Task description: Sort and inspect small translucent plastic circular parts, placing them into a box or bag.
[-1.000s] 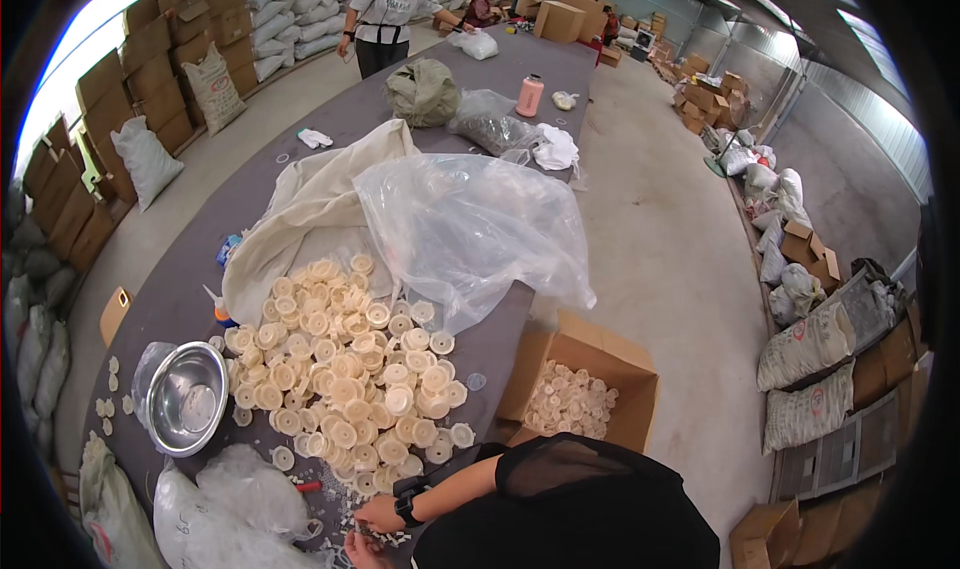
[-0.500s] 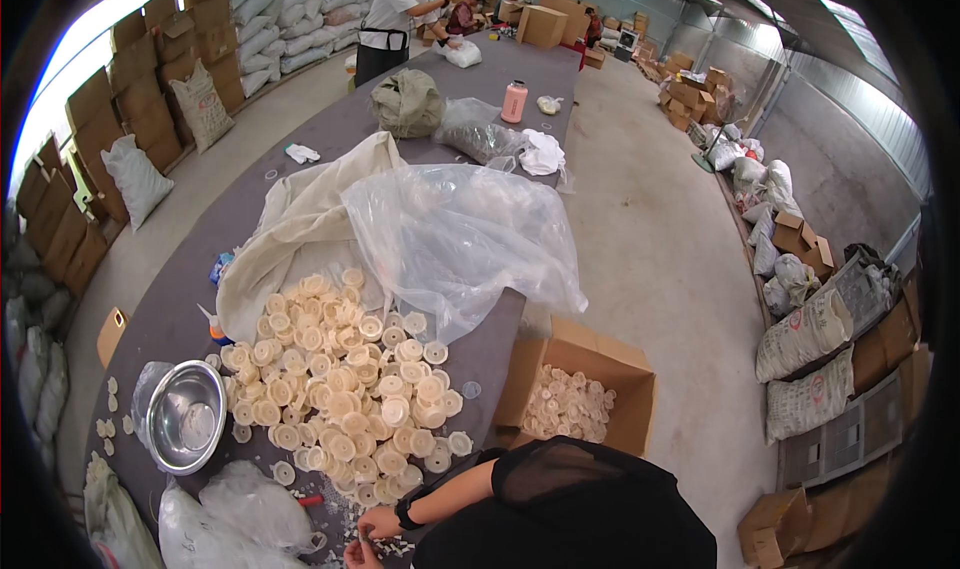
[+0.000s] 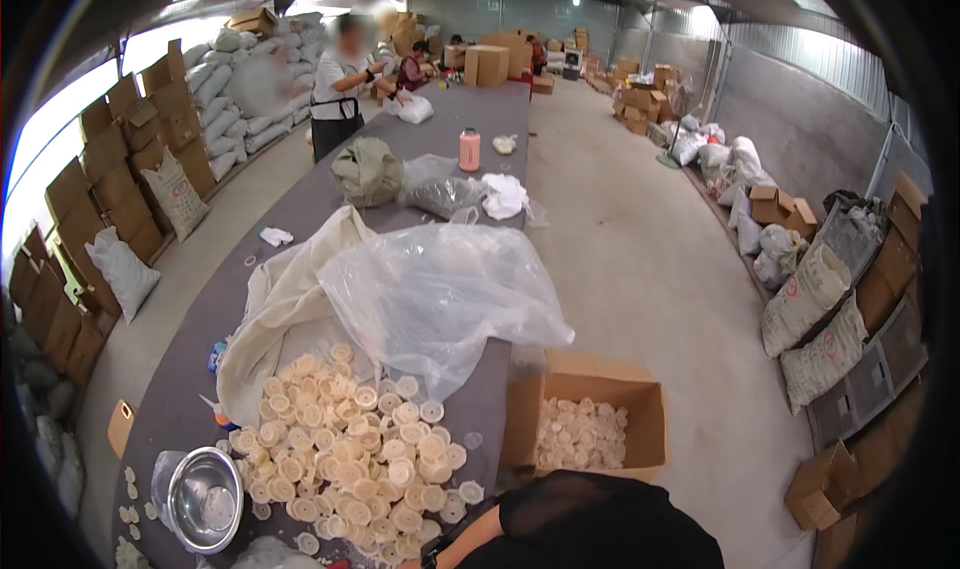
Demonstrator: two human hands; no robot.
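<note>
Head view: big heap of cream discs (image 3: 355, 459), probably featherweight but slidey

Piled loose at the near end of the surface (image 3: 310, 194), with the fringe reaching toward the right edge. Backed on the far side by a clear plastic bag (image 3: 440, 289) and a cream cloth (image 3: 290, 304). Steel bowl (image 3: 190, 484) over by the left edge, and just past the right edge a cardboard box (image 3: 600, 366) with lots of pale pieces (image 3: 582, 434) inside.

Grip-wise, only a sliver of the right grip (image 3: 411, 564) showing, beside the near side of the heap. Can't tell how far spread or whether holding anything. Left grip out of sight, so can't tell there either.

Handling, going purely by looks: likely super light, thin plastic, stiff rather than bendy. Probably smooth enough to skid off one another, so maybe avoid digging into the middle. Better to pick singles off the fringe by the right edge. Pinch across the thin outer rim, lightly. Doubtfully fragile, but possibly crackable at the rim under a hard squeeze.
</note>
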